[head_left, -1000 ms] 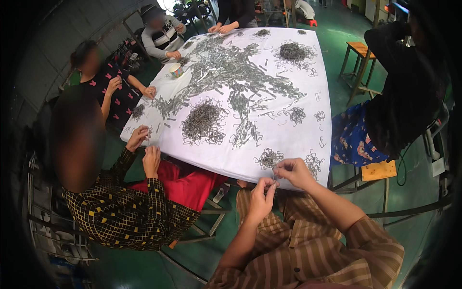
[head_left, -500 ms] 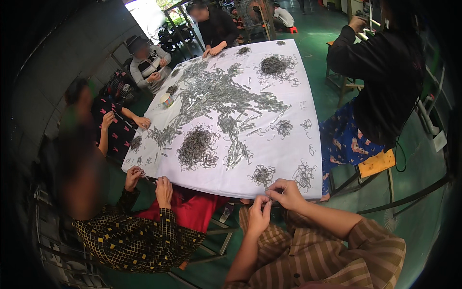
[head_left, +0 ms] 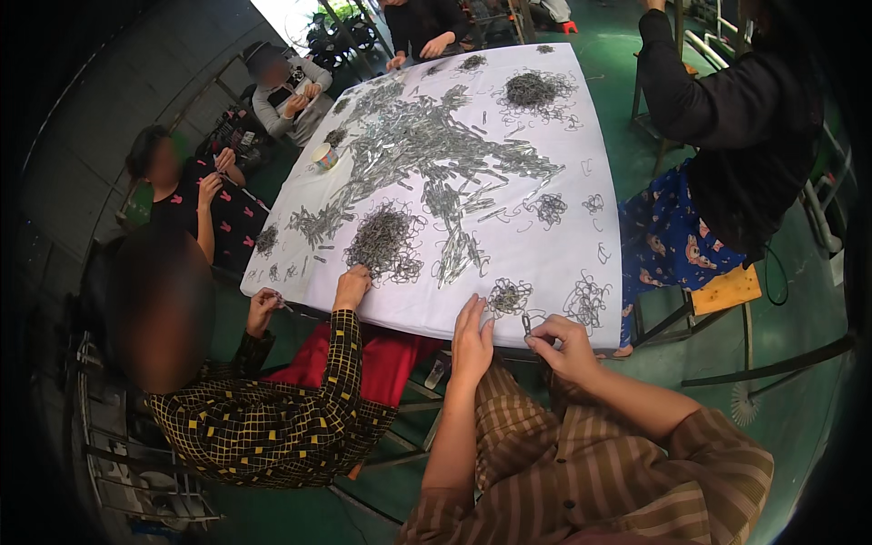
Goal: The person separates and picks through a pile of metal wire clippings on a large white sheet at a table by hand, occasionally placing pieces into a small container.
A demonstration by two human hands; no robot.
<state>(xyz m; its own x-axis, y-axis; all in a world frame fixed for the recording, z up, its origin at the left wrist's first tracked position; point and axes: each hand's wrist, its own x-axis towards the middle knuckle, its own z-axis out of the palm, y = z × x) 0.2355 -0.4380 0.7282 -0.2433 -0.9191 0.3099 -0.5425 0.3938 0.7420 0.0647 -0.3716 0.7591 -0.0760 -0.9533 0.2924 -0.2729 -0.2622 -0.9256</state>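
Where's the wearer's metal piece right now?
Head view, below and right of centre: the metal piece is pinched in the right hand, near a small pile of wire hooks.

Yellow-topped stool (head_left: 729,288) on green floor (head_left: 619,86)

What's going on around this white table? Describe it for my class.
The wearer's right hand pinches a small metal piece at the table's near edge. The left hand, fingers extended, is beside a small pile of wire hooks. To the left, a co-worker's hand is at the edge of a larger heap. Loose metal strips cover the middle, near a cup.
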